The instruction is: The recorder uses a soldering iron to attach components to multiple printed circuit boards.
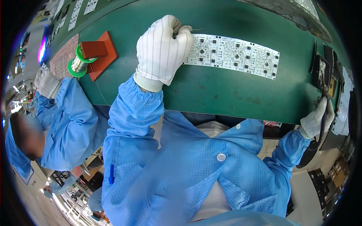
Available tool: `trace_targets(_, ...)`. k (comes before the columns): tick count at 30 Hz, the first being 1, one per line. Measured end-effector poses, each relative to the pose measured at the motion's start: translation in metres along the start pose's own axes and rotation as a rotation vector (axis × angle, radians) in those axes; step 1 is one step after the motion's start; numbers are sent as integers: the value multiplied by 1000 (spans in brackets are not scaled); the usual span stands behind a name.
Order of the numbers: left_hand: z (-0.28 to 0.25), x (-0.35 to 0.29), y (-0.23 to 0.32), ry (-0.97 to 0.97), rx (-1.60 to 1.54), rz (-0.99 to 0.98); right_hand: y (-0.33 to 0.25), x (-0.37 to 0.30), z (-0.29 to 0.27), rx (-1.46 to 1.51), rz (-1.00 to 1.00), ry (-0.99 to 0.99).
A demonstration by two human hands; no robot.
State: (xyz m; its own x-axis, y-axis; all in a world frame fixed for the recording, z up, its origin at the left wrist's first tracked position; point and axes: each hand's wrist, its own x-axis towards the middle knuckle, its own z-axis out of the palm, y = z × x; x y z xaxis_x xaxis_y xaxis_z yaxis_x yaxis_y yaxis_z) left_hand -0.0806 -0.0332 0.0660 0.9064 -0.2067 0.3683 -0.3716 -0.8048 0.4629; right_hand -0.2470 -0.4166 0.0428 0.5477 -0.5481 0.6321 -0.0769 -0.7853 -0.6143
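Observation:
A white strip of joined circuit boards (pixel 237 56) with small black parts lies on the green bench mat. My left hand (pixel 164 51), in a striped white glove, is over the strip's left end. Its fingers are pinched on a thin solder wire, whose free end sticks out to the right above the boards. At the right edge of the bench my gloved right hand (pixel 320 117) is closed around a dark, slender soldering iron (pixel 325 88) with a black cord. The iron's front end is among the parts of a dark stand (pixel 322 69); its tip cannot be made out.
A solder spool (pixel 79 66) with green flanges sits on a red-brown holder (pixel 107 56) to the left, its wire trailing toward the bench's front edge. A co-worker's gloved hand (pixel 46 83) is farther left. A grey metal-like piece (pixel 294 13) overhangs the back right.

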Motion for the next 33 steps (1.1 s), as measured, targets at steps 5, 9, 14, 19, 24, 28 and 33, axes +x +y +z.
trace_targets(5, 1, 2, 3, -51, -19, 3, -36, 3, 8, 193, 171, -17)
trace_targets(9, 7, -3, 7, -180, -258, 88, -74, 11, 15, 342, 122, -360)
trace_targets(14, 16, -13, 21, -93, -169, 240, -117, 60, 34, 447, -147, -873)
trace_targets(19, 22, -14, 17, -22, -135, 318, -144, 57, 75, 494, -71, -994)
trace_targets(24, 22, -14, 18, -21, -160, 328, -141, 48, 85, 543, -79, -968)
trace_targets(28, 22, -14, 17, -35, -142, 330, -136, 49, 89, 544, -88, -977)
trace_targets(33, 21, -14, 18, -65, -148, 302, -132, 47, 91, 475, -178, -969)
